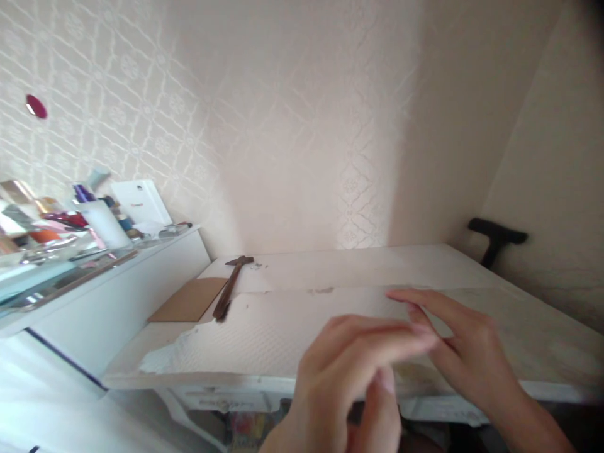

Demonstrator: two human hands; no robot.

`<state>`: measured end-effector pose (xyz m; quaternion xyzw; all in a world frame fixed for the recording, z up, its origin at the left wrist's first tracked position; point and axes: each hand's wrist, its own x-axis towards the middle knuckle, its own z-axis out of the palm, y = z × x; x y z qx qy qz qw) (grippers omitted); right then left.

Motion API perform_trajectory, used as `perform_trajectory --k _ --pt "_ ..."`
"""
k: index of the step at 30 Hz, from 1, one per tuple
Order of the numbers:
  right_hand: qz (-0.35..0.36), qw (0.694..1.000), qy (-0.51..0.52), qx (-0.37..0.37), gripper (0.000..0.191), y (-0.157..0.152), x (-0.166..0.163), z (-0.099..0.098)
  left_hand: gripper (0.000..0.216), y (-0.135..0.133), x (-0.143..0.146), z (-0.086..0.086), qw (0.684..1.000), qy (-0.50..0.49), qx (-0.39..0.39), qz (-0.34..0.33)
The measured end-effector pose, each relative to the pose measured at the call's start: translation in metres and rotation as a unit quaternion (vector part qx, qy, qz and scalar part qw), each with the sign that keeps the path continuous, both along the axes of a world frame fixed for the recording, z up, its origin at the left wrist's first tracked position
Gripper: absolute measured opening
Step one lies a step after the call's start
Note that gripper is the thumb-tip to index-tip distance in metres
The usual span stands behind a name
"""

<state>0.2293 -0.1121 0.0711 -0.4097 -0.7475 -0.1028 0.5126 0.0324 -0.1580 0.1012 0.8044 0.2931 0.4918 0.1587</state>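
My left hand hovers over the near edge of a white table, fingers stretched out together and pointing right, thumb tucked below; it holds nothing. My right hand lies just behind it, fingers extended leftward and resting on a sheet of pale patterned wallpaper spread over the tabletop. The fingertips of both hands overlap. The image is blurred by motion.
A dark hammer and a brown cardboard piece lie at the table's left back. A white shelf on the left carries several cosmetics and a white tablet. A black handle leans by the right wall.
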Motion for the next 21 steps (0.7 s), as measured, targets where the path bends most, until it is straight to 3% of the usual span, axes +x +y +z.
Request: perform_trajectory --k 3,7,12,15,18,19,21 --pt "0.005 0.997 -0.006 -0.077 0.028 0.037 -0.004 -0.015 0.037 0.060 0.012 -0.010 0.999 0.036 -0.024 0.010" --pt "-0.033 0.979 -0.066 -0.190 0.034 0.089 -0.010 -0.037 0.042 0.133 0.021 -0.041 0.971 0.190 -0.080 0.119" --pt "-0.052 0.946 -0.165 -0.273 0.041 0.135 -0.018 -0.061 0.046 0.179 0.020 -0.071 0.902 0.365 -0.112 0.203" --pt "-0.059 0.931 -0.198 -0.300 0.045 0.142 -0.020 -0.071 0.050 0.189 0.018 -0.078 0.874 0.410 -0.142 0.220" --pt "-0.083 0.929 -0.195 -0.304 0.044 0.117 -0.014 -0.077 0.055 0.177 0.009 -0.078 0.869 0.414 -0.177 0.207" --pt "-0.070 0.940 -0.180 -0.280 0.043 0.101 -0.009 -0.079 0.056 0.163 0.003 -0.078 0.878 0.400 -0.181 0.190" --pt "-0.015 0.966 -0.135 -0.219 0.041 0.058 0.004 -0.084 0.054 0.121 -0.017 -0.079 0.927 0.315 -0.150 0.136"
